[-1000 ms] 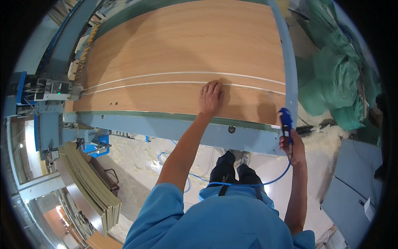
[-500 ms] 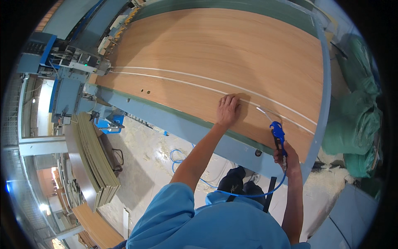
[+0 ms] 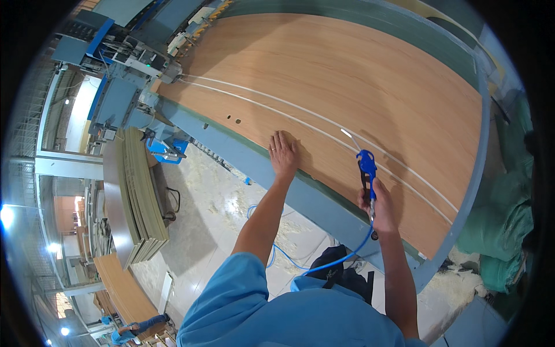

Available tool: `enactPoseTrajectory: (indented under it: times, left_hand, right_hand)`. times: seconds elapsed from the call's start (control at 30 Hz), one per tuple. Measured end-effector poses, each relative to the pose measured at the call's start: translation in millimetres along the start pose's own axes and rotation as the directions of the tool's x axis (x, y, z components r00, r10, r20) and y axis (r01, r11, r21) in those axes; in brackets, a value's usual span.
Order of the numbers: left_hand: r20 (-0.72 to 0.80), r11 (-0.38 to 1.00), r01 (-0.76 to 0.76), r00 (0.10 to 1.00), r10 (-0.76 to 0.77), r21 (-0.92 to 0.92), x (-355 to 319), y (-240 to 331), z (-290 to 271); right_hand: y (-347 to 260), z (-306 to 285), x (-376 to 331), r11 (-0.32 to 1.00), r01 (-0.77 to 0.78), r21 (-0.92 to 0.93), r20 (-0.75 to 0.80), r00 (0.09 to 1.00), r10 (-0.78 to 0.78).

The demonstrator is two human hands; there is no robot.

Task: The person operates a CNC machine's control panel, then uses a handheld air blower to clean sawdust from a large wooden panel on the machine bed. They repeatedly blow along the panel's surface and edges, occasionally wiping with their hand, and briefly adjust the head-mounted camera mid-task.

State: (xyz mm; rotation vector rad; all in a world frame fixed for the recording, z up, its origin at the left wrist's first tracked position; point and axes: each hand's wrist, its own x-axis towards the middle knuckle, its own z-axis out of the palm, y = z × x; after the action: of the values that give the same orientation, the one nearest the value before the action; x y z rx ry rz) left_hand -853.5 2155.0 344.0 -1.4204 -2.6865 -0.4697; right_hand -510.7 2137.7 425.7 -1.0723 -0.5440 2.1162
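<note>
A large wood-grain board lies on the machine bed, with two long parallel white lines along it. I cannot tell whether these lines are grooves or strips. My left hand rests flat on the board near its front edge, fingers stretched out and holding nothing. In my right hand is a blue air blow gun, fingers wrapped round its handle. The gun's thin nozzle points away from me over the white lines. A blue air hose hangs from the handle toward my body.
A machine head stands at the board's far left end. Two small dark holes show near the front edge. Stacked panels stand on the floor at left, and green sacks lie at right. Another person is at lower left.
My left hand has slid left along the board, away from the white lines. The blow gun has moved left and farther out, its nozzle now over the lines. The whole view has shifted.
</note>
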Motion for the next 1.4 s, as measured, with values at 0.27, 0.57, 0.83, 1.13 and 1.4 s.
enactPoseTrajectory:
  times: [0.27, 0.57, 0.83, 1.13, 1.4]
  left_hand:
    - [0.150, 0.953, -0.128, 0.985, 0.089, 0.274, -11.5, -22.2, 21.2]
    - [0.116, 0.944, -0.319, 0.944, 0.308, 0.081, -53.5, 47.2, 7.9]
    - [0.116, 0.787, -0.591, 0.781, 0.613, -0.177, -122.4, 196.1, 31.4]
    - [0.148, 0.696, -0.675, 0.683, 0.715, -0.246, -204.2, 366.7, 57.4]
    - [0.212, 0.727, -0.664, 0.696, 0.687, -0.177, -209.0, 381.6, 47.4]
  right_hand:
    - [14.1, 2.4, 59.0, 0.962, 0.156, 0.222, -0.220, 0.970, -0.107]
    - [-109.0, -172.0, 48.4, 0.577, 0.680, 0.452, -0.707, 0.668, -0.233]
    - [-145.2, -241.7, -18.7, 0.692, 0.594, 0.411, -0.628, 0.734, -0.257]
    - [-239.3, -322.7, 19.7, 0.658, 0.649, 0.382, -0.693, 0.672, -0.261]
    - [-397.5, -401.7, 168.5, 0.644, 0.617, 0.452, -0.627, 0.733, -0.262]
